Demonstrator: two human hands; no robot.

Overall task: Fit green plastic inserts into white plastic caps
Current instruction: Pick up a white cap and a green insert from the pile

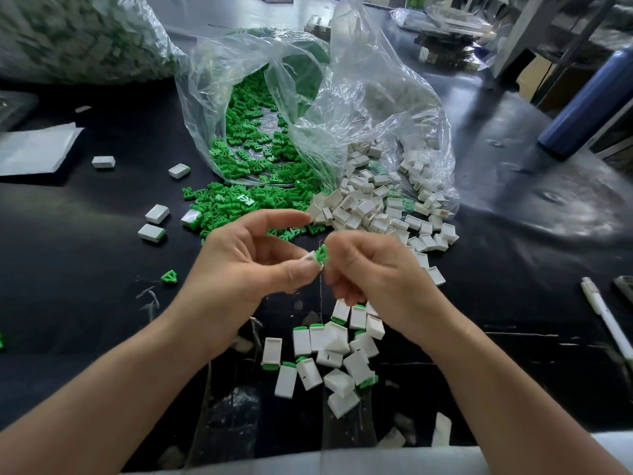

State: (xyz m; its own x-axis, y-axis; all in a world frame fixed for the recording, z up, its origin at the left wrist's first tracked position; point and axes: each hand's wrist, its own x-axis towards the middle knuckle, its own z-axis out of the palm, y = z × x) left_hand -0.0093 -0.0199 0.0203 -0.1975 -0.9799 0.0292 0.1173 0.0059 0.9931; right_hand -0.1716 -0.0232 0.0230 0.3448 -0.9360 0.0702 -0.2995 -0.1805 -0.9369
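Hands close together, left hand [246, 265] pinching white cap [312, 259], right hand [371, 269] pinching green insert [322, 253] angled up-right

Bag [308, 97] back centre, inserts [236, 197] spilling out of it | caps [373, 207] heaped just right of them | in front, left hand [246, 265] pinching cap [313, 259], right hand [373, 265] on insert [322, 252] | fitted caps [329, 351] nearest, below the right hand | pen [606, 320] far right.

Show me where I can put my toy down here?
Bare black table lies left of the left hand, past the lone green insert. More lies between the white caps and the pen. The middle is crowded: green inserts, finished caps.
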